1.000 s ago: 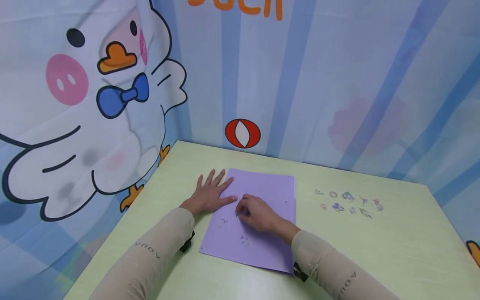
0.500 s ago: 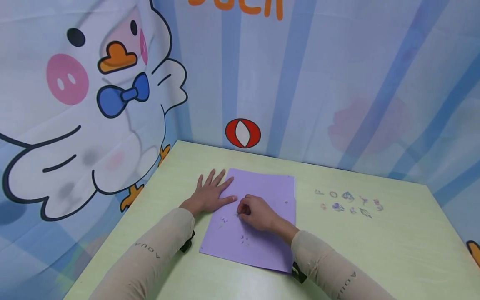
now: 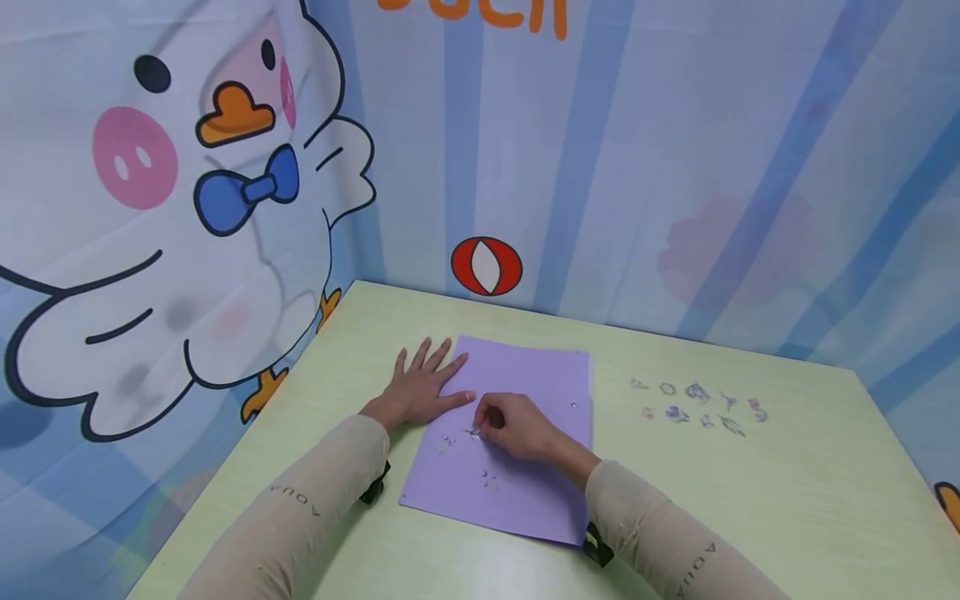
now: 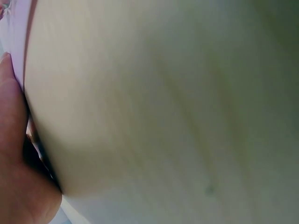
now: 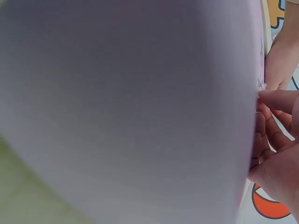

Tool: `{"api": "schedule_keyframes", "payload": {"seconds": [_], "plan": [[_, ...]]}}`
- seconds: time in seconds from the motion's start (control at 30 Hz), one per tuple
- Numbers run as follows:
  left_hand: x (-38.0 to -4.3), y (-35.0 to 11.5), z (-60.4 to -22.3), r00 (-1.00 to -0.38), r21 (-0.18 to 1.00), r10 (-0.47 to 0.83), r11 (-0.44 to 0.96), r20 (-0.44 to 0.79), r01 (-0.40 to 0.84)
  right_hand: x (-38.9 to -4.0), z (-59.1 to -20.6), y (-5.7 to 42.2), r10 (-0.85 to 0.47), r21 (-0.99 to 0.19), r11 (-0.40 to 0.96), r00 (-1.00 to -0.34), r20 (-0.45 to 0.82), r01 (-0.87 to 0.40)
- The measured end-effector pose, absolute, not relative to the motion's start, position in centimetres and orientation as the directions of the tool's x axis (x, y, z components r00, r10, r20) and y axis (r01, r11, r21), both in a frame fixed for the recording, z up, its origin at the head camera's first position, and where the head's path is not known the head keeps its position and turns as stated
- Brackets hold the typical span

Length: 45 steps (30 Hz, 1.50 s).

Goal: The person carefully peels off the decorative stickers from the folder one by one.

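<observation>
A purple sheet [image 3: 525,508] lies on the table. My left hand [image 3: 418,393] is spread flat over its left edge, partly on the table, thumb on the sheet. My right hand [image 3: 517,425] pinches a small, partly clear sticker [image 3: 472,432] between thumb and forefinger, down at the sheet's surface. The fingertips hide part of it. Beside it lies a small sticker group [image 3: 447,443], and nearer the front another group [image 3: 489,478]. In the right wrist view, the pinching fingertips [image 5: 263,96] meet at the sheet.
Several small clear printed stickers [image 3: 697,392] lie in two rows on the pale table [image 3: 750,500], right of the sheet. A printed cloth [image 3: 600,167] with a duck and stripes hangs behind and at the left. Both wrists carry dark straps.
My right hand has shifted very slightly, and more of the pinched sticker shows beside the fingertips. The left hand has not moved.
</observation>
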<state>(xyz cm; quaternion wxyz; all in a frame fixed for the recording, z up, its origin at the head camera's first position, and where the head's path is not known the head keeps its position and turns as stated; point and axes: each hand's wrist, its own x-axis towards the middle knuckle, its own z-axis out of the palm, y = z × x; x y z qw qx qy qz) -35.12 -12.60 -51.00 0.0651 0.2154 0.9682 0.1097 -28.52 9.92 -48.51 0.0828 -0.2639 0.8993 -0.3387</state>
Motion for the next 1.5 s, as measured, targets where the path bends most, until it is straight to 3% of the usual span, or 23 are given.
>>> {"api": "schedule_keyframes", "payload": {"seconds": [0.4,1.0,1.5], "plan": [[-35.1,-12.5,-51.3,-0.899,0.237,0.431,0.884,-0.078,0.403,-28.5,-48.4,10.3,-0.529,-0.641,0.649,-0.849,0.007,-0.409],[-35.0,-12.7,-51.3,-0.901,0.266,0.426,0.880,-0.076,0.394,-28.0,-47.0,11.9,-0.482,-0.750,0.555,-0.874,0.061,-0.358],[-35.2,-12.5,-51.2,-0.902,0.277,0.423,0.880,-0.084,0.387,-27.9,-47.1,13.2,-0.477,-0.751,0.562,-0.878,0.047,-0.346]]}}
